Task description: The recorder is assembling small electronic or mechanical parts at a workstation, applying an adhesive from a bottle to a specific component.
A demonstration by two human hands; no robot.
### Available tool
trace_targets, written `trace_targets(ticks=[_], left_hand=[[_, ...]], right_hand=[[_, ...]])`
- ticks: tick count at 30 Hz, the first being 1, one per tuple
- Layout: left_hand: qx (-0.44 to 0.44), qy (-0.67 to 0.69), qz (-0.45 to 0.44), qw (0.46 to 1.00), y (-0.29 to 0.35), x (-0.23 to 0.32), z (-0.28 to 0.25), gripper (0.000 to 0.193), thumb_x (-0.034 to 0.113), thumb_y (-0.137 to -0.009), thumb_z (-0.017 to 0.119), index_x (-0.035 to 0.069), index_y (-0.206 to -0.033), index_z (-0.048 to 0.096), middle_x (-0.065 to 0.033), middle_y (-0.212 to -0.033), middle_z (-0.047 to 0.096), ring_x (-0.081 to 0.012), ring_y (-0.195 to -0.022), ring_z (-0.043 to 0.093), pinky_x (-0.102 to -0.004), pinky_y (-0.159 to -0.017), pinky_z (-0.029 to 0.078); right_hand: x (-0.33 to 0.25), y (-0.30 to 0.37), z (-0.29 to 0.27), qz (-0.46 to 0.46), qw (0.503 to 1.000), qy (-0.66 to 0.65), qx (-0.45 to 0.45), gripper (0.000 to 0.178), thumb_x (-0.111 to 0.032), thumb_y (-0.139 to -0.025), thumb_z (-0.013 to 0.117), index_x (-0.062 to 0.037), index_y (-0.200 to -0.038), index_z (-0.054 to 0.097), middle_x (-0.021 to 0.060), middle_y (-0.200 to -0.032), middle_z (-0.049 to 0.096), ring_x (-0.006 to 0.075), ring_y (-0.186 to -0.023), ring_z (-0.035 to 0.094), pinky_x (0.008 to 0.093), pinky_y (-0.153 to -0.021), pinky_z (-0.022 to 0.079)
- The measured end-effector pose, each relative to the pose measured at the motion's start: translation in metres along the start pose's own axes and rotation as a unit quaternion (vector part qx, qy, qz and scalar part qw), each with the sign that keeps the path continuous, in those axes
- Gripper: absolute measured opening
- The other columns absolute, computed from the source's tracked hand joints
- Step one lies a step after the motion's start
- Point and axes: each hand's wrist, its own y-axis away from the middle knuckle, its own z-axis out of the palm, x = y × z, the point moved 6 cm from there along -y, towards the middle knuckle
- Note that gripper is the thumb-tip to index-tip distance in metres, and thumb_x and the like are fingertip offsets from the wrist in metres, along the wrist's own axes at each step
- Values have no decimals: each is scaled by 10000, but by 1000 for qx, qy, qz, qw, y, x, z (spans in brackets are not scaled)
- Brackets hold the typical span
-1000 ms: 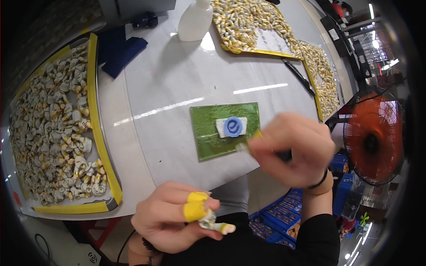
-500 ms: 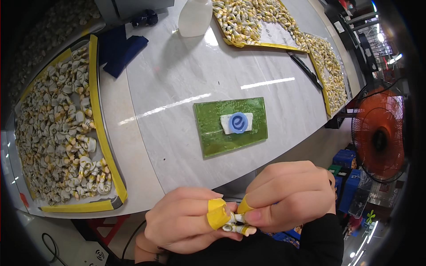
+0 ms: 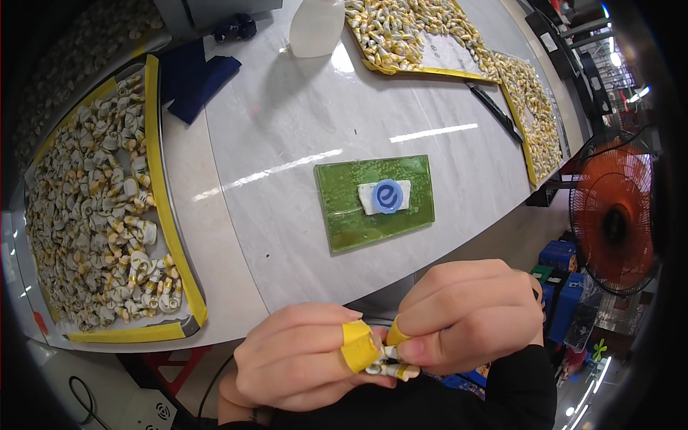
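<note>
The piece [image 3: 392, 370] is small and white, with gold bands and a pale pink tip. It sits between the left hand [image 3: 304, 358] and right hand [image 3: 469, 312], both pinching it. I count one green block [image 3: 340, 228], one blue disc [image 3: 387, 196], one bottle [image 3: 315, 30], one fan [image 3: 613, 222].

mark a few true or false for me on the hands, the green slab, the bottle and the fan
1. Yellow wrapping is on the left hand. True.
2. The right hand rests on the green slab. False: it is at a small white-and-yellow piece, beside the left hand.
3. A blue disc is on the green slab, with a white piece beneath. True.
4. The bottle lies on its side. False: it stands upright.
5. The fan is orange. True.
</note>
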Motion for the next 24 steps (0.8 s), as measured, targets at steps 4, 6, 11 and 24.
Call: trace_targets(ticks=[4,6,11,24], left_hand=[[24,-19,-18,999,0,1,-1,334,116,-581,846,29,-843,660,-80,-832,671,-220,-705,639,-292,-633,538],[50,-69,-6,996,2,1,-2,327,99,-595,838,20,-855,654,-88,-843,670,-227,-712,639,-294,-635,536],[-77,-85,-22,993,-4,3,-1,321,44,-639,802,-25,-904,635,-112,-870,667,-235,-747,641,-285,-646,524],[-69,298,-249,919,13,-30,5,171,27,-728,741,-37,-842,632,-120,-774,657,-160,-707,641,-234,-652,482]], right_hand=[[-3,1,2,-21,999,32,-12,73,34,-727,650,67,-770,601,165,-775,605,218,-600,588,270,-520,490],[-5,-1,5,-62,992,107,2,93,30,-716,653,71,-788,610,153,-774,609,217,-606,588,267,-532,498],[-1,1,1,-14,998,63,-17,158,-26,-684,734,9,-808,643,105,-765,626,215,-621,599,281,-537,491],[21,-9,10,173,973,-110,-108,126,-58,-709,734,-37,-788,638,75,-774,562,211,-675,549,287,-576,422]])
